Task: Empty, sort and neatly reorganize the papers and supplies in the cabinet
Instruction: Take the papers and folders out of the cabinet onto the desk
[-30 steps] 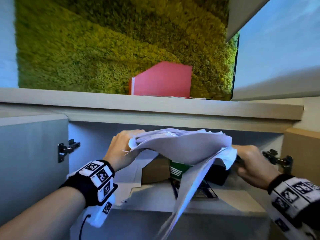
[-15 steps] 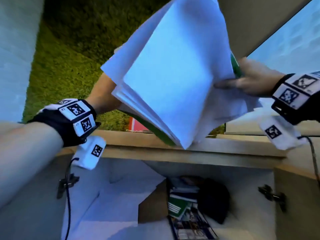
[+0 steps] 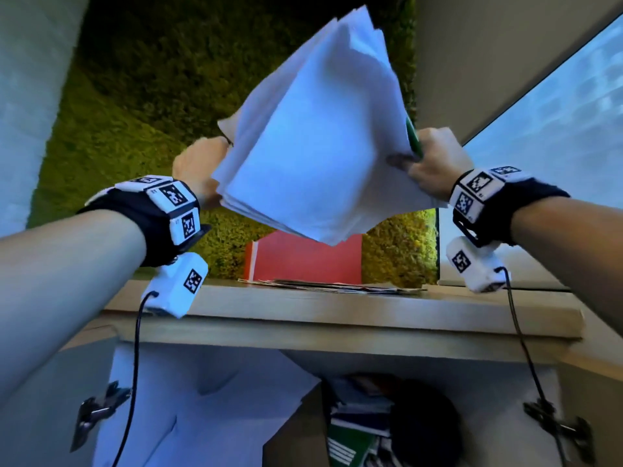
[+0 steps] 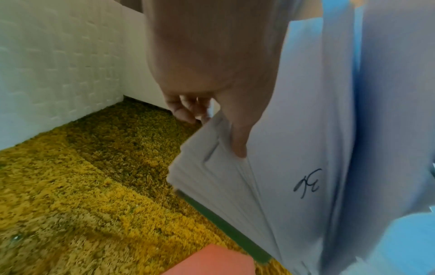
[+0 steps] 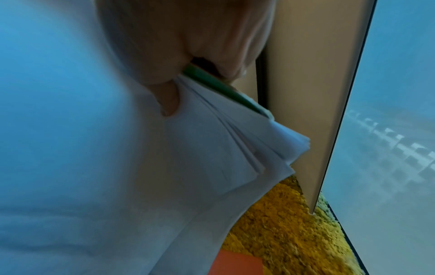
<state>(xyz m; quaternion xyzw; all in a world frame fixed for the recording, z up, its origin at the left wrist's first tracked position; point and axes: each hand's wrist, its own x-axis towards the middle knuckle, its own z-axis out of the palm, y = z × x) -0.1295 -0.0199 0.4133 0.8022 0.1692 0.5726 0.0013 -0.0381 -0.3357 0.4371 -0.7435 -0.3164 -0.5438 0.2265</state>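
A thick stack of white papers [image 3: 320, 139] with a green folder at its back is held up high above the cabinet top [image 3: 303, 315], tilted on edge. My left hand [image 3: 199, 163] grips its left edge, thumb on the front sheet [image 4: 306, 148] and fingers [image 4: 186, 109] behind. My right hand [image 3: 428, 160] pinches the right edge together with the green folder [image 5: 212, 81]. Below, the open cabinet [image 3: 236, 399] holds more white sheets, a brown box, green and blue booklets [image 3: 350, 443] and a dark object [image 3: 421, 419].
A red folder [image 3: 303, 261] leans against the moss wall [image 3: 135, 112] on the cabinet top, with flat magazines [image 3: 337, 286] in front of it. Door hinges [image 3: 97, 409] stand at both sides of the opening. A beige panel [image 5: 306, 93] rises at the right.
Both hands have lifted the paper stack out of the cabinet and up above its top. In the last half second the stack rose slightly and the right hand drew nearer.
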